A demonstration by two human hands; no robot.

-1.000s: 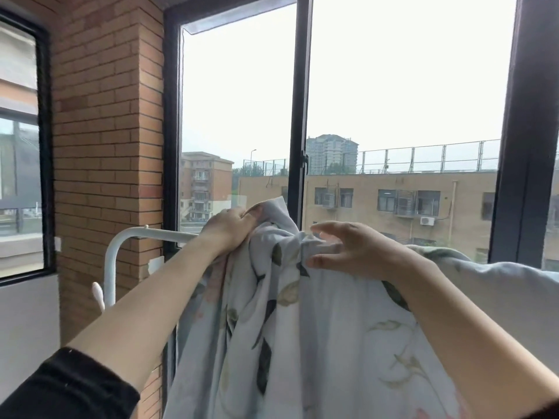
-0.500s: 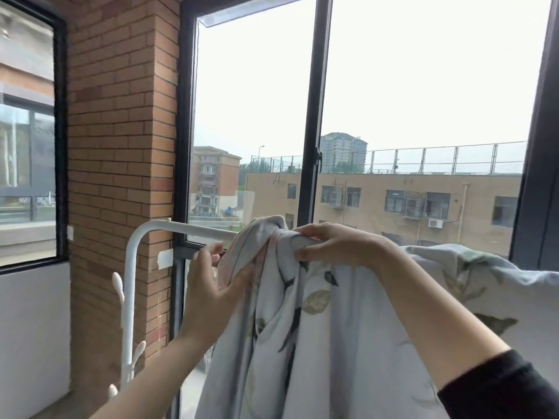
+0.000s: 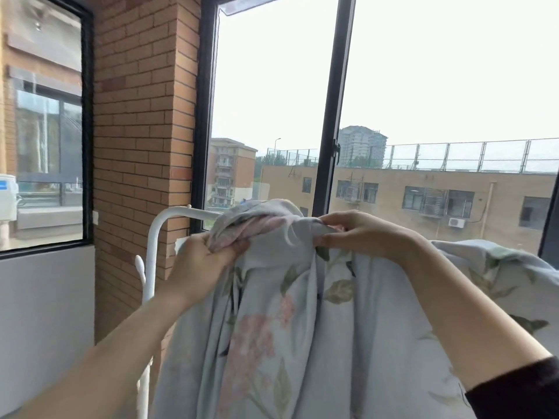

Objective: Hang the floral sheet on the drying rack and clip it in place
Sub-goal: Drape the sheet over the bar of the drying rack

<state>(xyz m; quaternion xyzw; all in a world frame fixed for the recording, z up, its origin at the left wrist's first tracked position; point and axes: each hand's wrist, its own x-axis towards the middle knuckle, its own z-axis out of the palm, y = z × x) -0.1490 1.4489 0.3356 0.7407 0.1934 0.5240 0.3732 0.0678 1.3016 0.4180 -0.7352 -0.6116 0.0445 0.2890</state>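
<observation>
Large dark-framed window [image 3: 331,116] fills the far side; tan buildings and a pale sky show through the glass. Brick pillar [image 3: 142,116] stands left of it, with a second dark-framed side window [image 3: 45,131] further left.

Floral sheet [image 3: 272,328]: pale blue-grey, with pink blooms and green leaves. It is draped over the top rail of the drying rack and hangs down on the near side in long folds. It is bunched into a hump at its left end, and it runs off along the rail to the right edge of view.

Drying rack [image 3: 150,252]: white tube. The curved top corner and the left upright are bare, just left of the sheet. The rest of the rail is hidden under cloth.

Left hand [image 3: 199,261]: fingers curled round the bunched left end of the sheet, gripping a wad whose pinkish side shows, just below the rail.

Right hand [image 3: 360,234]: thumb and fingers pinched closed on a fold at the top of the sheet, close beside the left hand. A black sleeve [image 3: 520,391] covers the forearm at the lower right.

A small white peg [image 3: 139,264] sticks out from the rack's upright.
</observation>
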